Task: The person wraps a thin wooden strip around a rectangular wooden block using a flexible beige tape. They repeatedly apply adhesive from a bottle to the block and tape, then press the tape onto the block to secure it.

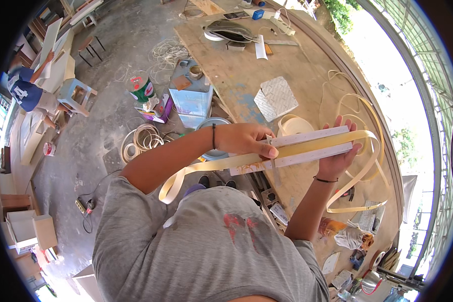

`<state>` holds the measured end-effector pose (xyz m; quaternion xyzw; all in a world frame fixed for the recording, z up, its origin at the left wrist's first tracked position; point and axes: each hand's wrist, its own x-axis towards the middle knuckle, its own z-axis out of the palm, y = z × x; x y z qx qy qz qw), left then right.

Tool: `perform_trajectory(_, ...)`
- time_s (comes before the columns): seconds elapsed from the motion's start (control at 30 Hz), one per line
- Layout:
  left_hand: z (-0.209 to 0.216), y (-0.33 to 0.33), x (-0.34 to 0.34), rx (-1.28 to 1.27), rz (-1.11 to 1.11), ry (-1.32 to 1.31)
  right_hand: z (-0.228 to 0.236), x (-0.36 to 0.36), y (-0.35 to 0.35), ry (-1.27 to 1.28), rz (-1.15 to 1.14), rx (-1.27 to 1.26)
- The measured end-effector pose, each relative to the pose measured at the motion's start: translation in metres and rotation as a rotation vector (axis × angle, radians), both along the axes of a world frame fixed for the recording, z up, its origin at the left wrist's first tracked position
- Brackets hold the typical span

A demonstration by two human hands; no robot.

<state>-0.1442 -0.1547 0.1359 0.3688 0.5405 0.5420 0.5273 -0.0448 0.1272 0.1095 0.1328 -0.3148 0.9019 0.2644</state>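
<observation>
1. In the head view, the white rails (312,160), two parallel lengths, are held up over the near edge of the desk (317,75). A cream strip (317,144) runs lengthwise between them.
2. The left hand (245,140) grips toward the left end of the white rails, thumb pressed on top at a thin grey flat piece (277,176) that lies across them; its other fingers are largely hidden.
3. The right hand (337,160) is under the right end of the white rails, with fingers reaching past the far side and the thumb near the close side. How firmly it grasps cannot be told.
4. Beyond both ends of the white rails the strip continues: one loop drops to the left, larger loops spread to the right.
5. Judging progress, the strip is already lined up along the white rails, while the looped lengths lie outside them. Whether anything is fixed or cut at the grey piece cannot be told, so what remains is unclear.
6. Past the far side of the white rails are a white roll (297,126) and, farther off, a pale patterned sheet (277,98). Well to their left, a co-worker (27,93) handles a long panel (48,45).
</observation>
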Motion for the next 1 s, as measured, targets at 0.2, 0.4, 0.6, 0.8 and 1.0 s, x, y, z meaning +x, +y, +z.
perform_trajectory(0.2, 0.002, -0.007, 0.006, -0.012, -0.014, 0.067, -0.003, -0.002, 0.016, 0.037, 0.050, 0.103)
perform_trajectory(0.4, -0.001, -0.030, 0.025, 0.037, -0.009, 0.017, 0.025, 0.010, 0.049, -0.044, -0.196, 0.072)
perform_trajectory(0.6, 0.006, -0.048, 0.026, -0.010, -0.053, 0.021, 0.067, 0.014, 0.125, -0.096, -0.359, 0.093)
perform_trajectory(0.8, 0.005, -0.052, 0.017, 0.019, -0.050, 0.037, 0.087, 0.007, 0.149, -0.101, -0.381, 0.186)
perform_trajectory(1.0, 0.006, -0.035, 0.004, -0.016, 0.031, 0.096, 0.010, -0.001, 0.031, -0.275, -0.036, 0.024)
